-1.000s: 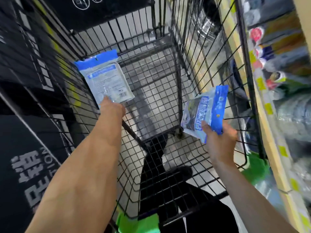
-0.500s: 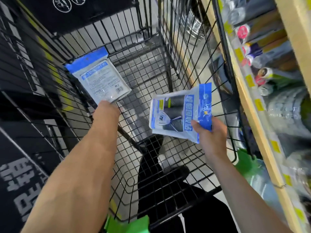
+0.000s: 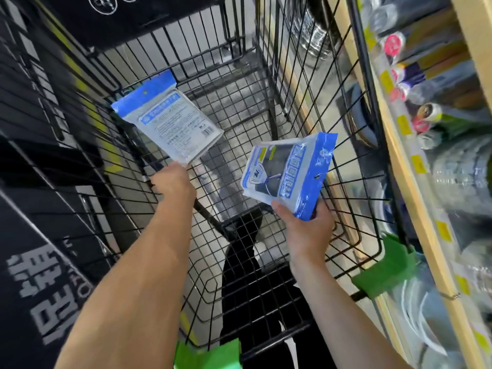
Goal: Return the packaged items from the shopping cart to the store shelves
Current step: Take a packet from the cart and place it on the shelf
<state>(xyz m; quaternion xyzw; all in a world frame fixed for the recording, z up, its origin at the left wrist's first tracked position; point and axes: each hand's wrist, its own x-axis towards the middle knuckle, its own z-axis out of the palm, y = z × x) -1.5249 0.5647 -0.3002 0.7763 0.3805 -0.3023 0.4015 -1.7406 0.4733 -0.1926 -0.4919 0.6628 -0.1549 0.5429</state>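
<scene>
Over wire cart [image 3: 306,107], hands grip glossy flat packets [image 3: 170,123].

the shelf goods [image 3: 452,161] on the right are smeared by blur, their labels unreadable. the fingers of the left hand [image 3: 173,179] are hidden behind its packet [image 3: 170,123], whose small print is too fine to read. both forearms are cut off by the bottom edge.
</scene>
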